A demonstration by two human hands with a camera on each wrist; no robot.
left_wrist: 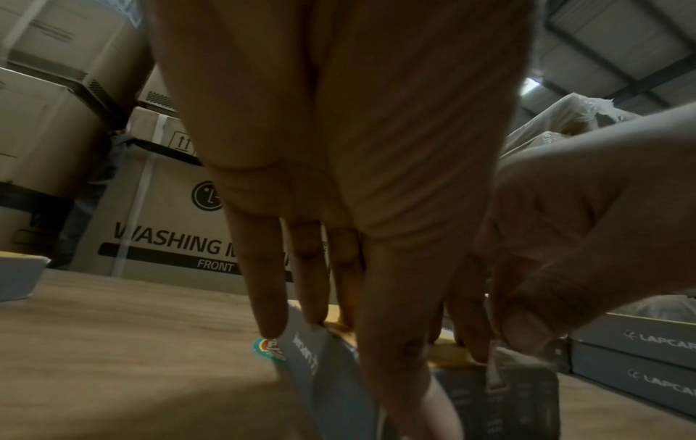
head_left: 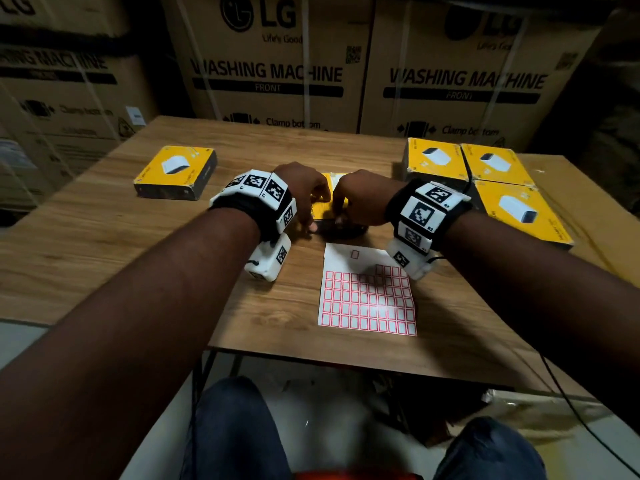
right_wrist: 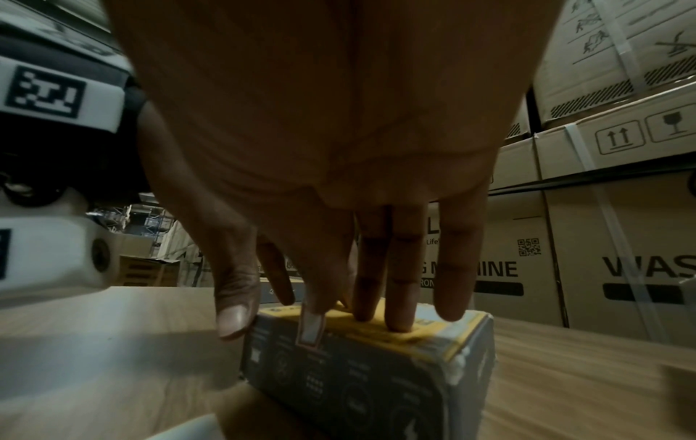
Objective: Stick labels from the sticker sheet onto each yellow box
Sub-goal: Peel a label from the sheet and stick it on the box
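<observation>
A small yellow-topped box (head_left: 321, 210) with dark grey sides stands at the table's middle, mostly hidden under both hands. My left hand (head_left: 311, 216) grips its left end, fingers on top and thumb on the near side (left_wrist: 391, 357). My right hand (head_left: 341, 213) lies over the box (right_wrist: 361, 381) with straight fingers (right_wrist: 401, 312) resting on the yellow top. Its index finger presses a red-bordered white label (right_wrist: 310, 330) that folds over the top front edge. The sticker sheet (head_left: 367, 299) lies flat in front of the box, its upper rows partly peeled off.
One yellow box (head_left: 176, 171) lies at the table's left. Three more (head_left: 434, 159) (head_left: 495, 164) (head_left: 523, 209) are grouped at the right. Large washing-machine cartons (head_left: 270, 74) wall off the back. The wooden table's near edge (head_left: 346, 358) is just above my knees.
</observation>
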